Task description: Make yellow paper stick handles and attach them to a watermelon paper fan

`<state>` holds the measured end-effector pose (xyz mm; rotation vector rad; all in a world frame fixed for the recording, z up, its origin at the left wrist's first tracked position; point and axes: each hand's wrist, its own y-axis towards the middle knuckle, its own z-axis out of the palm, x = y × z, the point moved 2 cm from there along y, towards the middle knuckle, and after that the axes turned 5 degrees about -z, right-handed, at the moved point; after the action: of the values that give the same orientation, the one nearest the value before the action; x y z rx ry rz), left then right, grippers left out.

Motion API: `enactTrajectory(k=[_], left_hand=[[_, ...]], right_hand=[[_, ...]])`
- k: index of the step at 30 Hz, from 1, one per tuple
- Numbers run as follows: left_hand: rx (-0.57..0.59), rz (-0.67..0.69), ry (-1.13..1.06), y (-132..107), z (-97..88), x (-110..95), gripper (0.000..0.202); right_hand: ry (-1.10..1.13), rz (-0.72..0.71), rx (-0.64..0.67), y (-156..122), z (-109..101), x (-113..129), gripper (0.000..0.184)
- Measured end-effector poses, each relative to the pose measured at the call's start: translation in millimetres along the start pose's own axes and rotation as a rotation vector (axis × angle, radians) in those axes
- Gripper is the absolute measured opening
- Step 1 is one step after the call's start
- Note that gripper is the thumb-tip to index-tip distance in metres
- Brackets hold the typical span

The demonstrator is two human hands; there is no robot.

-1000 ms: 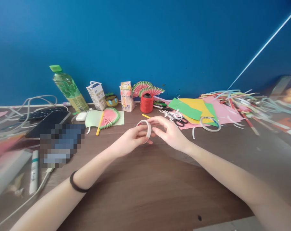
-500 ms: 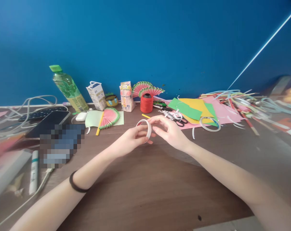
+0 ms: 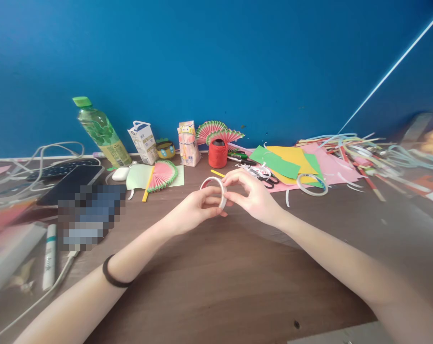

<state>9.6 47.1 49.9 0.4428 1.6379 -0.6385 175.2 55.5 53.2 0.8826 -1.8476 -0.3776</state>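
A narrow white roll of tape (image 3: 223,196) is held upright above the dark wooden table (image 3: 216,282). My left hand (image 3: 188,208) grips it, with fingers passing through the ring and the thumb along its lower side. On the right edge of the roll, the thumb and fingertips of my right hand (image 3: 256,197) pinch close together; whether they have a tape end between them is too small to see. Just beyond my hands lie a thin yellow strip (image 3: 217,173) and a red spool of thread (image 3: 218,155).
Green and yellow paper sheets (image 3: 280,161), black scissors (image 3: 272,181) and another tape roll (image 3: 312,185) lie right. Folded watermelon-patterned fans (image 3: 163,176), small cartons (image 3: 144,143) and a green bottle (image 3: 103,134) line the back. Phones (image 3: 71,184), cables and a marker (image 3: 49,258) are left.
The tape roll has turned slightly between my hands. My right thumb and fingertips have closed in on its edge, while both arms stay nearly in place.
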Motion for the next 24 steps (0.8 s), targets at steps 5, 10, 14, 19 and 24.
enactTrajectory(k=[5, 10, 14, 19, 24], left_hand=[[0.010, 0.001, -0.012, -0.5, 0.2, -1.3, 0.035], [0.019, -0.003, -0.020, -1.3, -0.5, -1.7, 0.038], [0.041, -0.031, -0.064, -1.1, -1.2, -0.9, 0.041], [0.122, -0.057, -0.113, -1.3, -3.0, 2.5, 0.044], [0.208, -0.063, -0.005, -1.3, -4.3, 5.7, 0.061]], right_hand=[[0.075, 0.035, -0.007, 0.2, 0.1, -0.8, 0.010], [0.052, 0.034, 0.015, -0.1, -1.2, -1.2, 0.024], [-0.063, 0.022, -0.025, 0.8, -2.5, 0.5, 0.005], [-0.109, 0.047, -0.048, 0.9, -2.7, -0.3, 0.005], [-0.114, 0.122, -0.071, 1.0, -6.3, -4.1, 0.007]])
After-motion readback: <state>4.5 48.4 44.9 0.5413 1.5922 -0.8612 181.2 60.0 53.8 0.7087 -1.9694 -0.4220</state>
